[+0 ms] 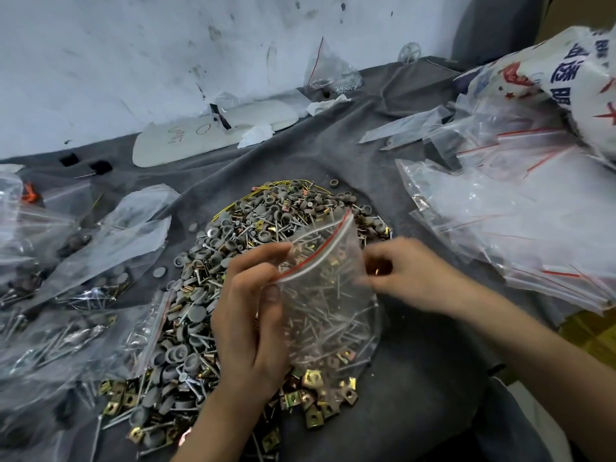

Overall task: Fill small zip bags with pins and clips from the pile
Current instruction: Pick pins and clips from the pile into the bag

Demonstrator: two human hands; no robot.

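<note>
I have a small clear zip bag with a red-and-white seal strip held up over the near middle of the grey cloth-covered worktop, just above the pile. My left hand pinches the bag's left edge at the seal, thumb pressed on the near face and fingers behind. My right hand sits at the bag's right edge with its fingers curled together on something small and brass-coloured; motion blur keeps me from telling whether that is a clip or the bag's rim.

The bag looks well on its way: thin silver pins and a few brass-coloured square clips show through it, though some of those may belong to the pile behind. The mixed pile of grey round caps, silver pins and brass clips remains large, so I judge that much is left. On the left lie several filled clear bags, apparently done. On the right a heap of empty clear zip bags with red strips waits.

Far right, a white woven sack with blue and red print carries characters I cannot read. A pale oval board on the far side bears faint handwriting, also illegible
</note>
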